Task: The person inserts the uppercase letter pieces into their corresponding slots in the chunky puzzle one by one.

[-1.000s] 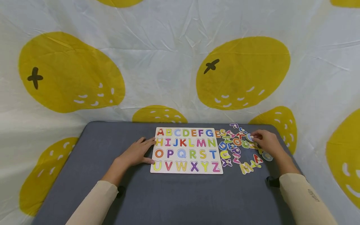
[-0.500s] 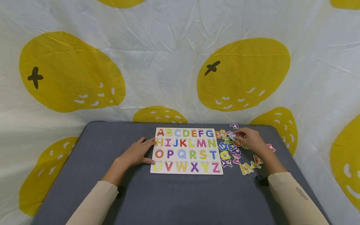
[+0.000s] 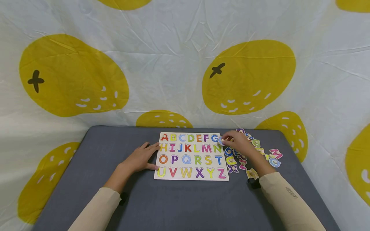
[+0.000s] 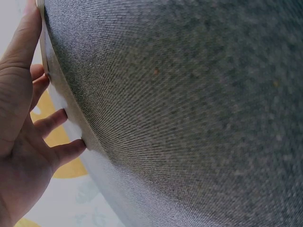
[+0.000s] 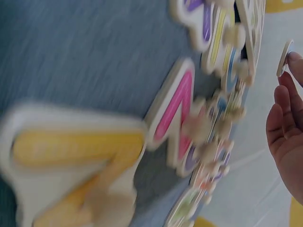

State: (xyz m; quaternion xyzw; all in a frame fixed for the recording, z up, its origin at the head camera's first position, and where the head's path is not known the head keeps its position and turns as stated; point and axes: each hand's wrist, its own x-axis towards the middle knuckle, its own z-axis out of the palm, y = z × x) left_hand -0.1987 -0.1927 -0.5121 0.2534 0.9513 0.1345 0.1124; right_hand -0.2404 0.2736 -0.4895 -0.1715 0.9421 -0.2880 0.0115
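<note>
A white alphabet puzzle board (image 3: 192, 164) with coloured letters lies on the table; knobs show on its A and B. My left hand (image 3: 141, 158) rests against the board's left edge, thumb near the lower corner and fingers higher up. In the left wrist view, the fingertips of this left hand (image 4: 23, 137) touch the thin board edge. My right hand (image 3: 238, 142) pinches a light-blue letter puzzle piece (image 3: 221, 141) above the board's right edge, beside the G. The right wrist view shows this right hand (image 5: 289, 123) holding the piece (image 5: 284, 57) raised, seen nearly edge-on.
Loose knobbed letter pieces crowd the table right of the board, partly under my right forearm. Among them are a purple X (image 3: 232, 168), a pink M (image 3: 276, 154) and a yellow-orange letter (image 3: 252, 174). The grey table (image 3: 185, 205) meets a lemon-patterned cloth (image 3: 167, 80) behind.
My right hand has carried the light-blue letter piece leftward from the far side of the pile to the board's right edge. The left hand stays in place at the board.
</note>
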